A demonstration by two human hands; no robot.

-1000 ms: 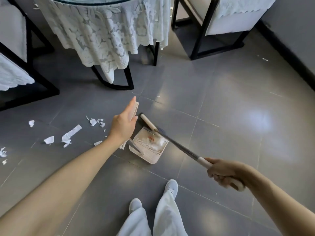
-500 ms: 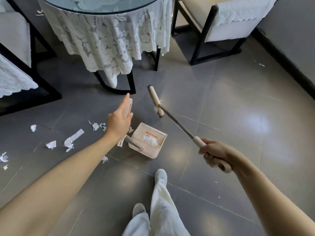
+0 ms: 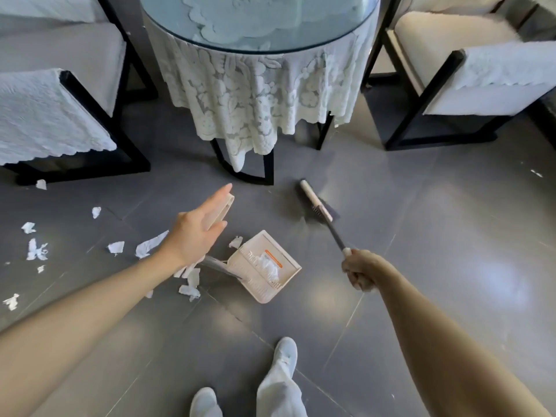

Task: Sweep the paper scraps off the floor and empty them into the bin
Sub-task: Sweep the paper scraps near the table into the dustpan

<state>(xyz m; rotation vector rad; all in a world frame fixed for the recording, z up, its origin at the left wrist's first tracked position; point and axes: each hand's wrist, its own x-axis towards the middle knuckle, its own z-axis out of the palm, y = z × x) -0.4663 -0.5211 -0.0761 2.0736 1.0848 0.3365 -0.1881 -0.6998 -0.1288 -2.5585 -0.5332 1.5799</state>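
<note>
Your right hand [image 3: 359, 269] is closed around the broom [image 3: 317, 206] handle; your left hand [image 3: 198, 228], fingers straight, steadies the dustpan [image 3: 264, 266] handle. Paper scraps [image 3: 147, 248] lie left; open floor [image 3: 436, 236] right. The dustpan's orange label is unreadable.

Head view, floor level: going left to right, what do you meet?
Loose scraps → left hand on the dustpan handle → dustpan → broom head → right hand on the broom.
</note>
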